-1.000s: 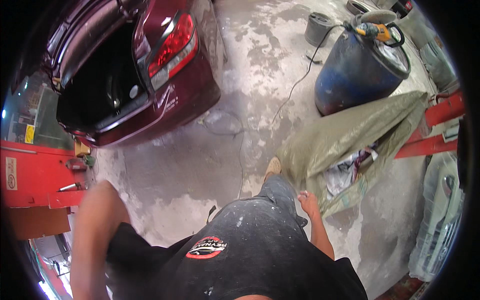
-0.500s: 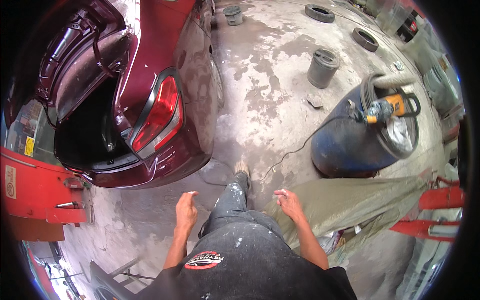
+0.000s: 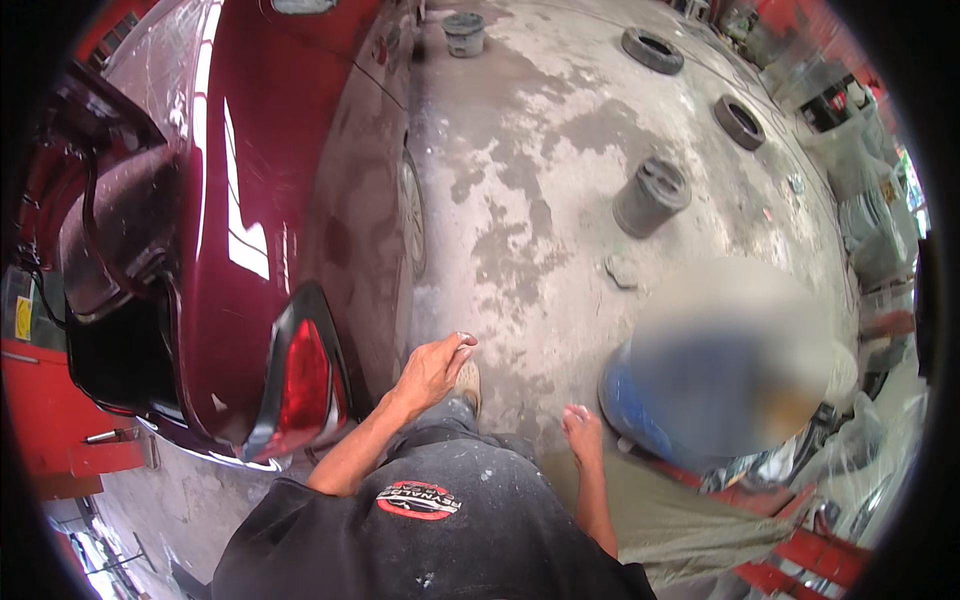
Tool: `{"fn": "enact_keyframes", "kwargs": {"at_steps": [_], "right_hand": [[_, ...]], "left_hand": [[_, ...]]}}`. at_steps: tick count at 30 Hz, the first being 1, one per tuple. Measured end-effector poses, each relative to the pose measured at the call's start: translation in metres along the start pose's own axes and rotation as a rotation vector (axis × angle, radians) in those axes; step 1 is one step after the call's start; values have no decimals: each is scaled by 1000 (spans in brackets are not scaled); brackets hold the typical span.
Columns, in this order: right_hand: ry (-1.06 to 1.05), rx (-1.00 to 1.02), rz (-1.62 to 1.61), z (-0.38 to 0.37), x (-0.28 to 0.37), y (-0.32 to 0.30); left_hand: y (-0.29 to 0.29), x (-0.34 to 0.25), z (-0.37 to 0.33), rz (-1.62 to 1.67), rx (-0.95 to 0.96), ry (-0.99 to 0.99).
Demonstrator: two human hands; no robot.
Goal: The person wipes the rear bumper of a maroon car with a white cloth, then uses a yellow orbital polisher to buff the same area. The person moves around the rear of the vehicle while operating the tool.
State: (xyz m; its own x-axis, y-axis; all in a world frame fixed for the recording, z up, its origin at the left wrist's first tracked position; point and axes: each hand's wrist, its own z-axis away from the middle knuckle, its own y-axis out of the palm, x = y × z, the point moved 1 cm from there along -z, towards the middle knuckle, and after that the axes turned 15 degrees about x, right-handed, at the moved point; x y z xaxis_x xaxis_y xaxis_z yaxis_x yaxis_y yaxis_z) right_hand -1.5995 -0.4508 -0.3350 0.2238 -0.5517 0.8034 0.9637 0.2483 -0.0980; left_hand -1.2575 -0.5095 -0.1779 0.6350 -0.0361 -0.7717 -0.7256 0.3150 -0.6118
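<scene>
Two bare hands held apart: the left hand (image 3: 432, 374), fingers loosely bent, near a maroon car (image 3: 250, 180) at left; the right hand (image 3: 582, 434), curled, grip unclear, near a partly blurred blue drum (image 3: 632, 402) at right.

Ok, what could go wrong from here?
The left forearm appears close to the red tail light and might brush it. The right hand appears beside the blue drum and could knock it. The dark bucket and two tires on the floor ahead might trip anyone walking that way.
</scene>
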Motion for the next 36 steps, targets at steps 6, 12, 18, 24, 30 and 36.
{"fn": "enact_keyframes", "kwargs": {"at_steps": [6, 12, 18, 24, 30, 36], "right_hand": [[51, -62, 108, -88, 41, -38], [112, -97, -49, -172, 102, -80], [193, -28, -17, -333, 167, -162], [-70, 97, 187, -522, 312, -242], [-227, 171, 545, -674, 473, -250], [-304, 252, 891, -814, 485, -245]], "left_hand": [[-118, -67, -105, 294, -50, 144], [-217, -163, -161, 628, 159, 1086], [-230, -172, -300, 187, -123, 1331], [-181, -24, -527, -400, 38, 83], [-69, 228, -482, -15, 250, -790], [13, 351, -370, -11, 582, -1377]]}}
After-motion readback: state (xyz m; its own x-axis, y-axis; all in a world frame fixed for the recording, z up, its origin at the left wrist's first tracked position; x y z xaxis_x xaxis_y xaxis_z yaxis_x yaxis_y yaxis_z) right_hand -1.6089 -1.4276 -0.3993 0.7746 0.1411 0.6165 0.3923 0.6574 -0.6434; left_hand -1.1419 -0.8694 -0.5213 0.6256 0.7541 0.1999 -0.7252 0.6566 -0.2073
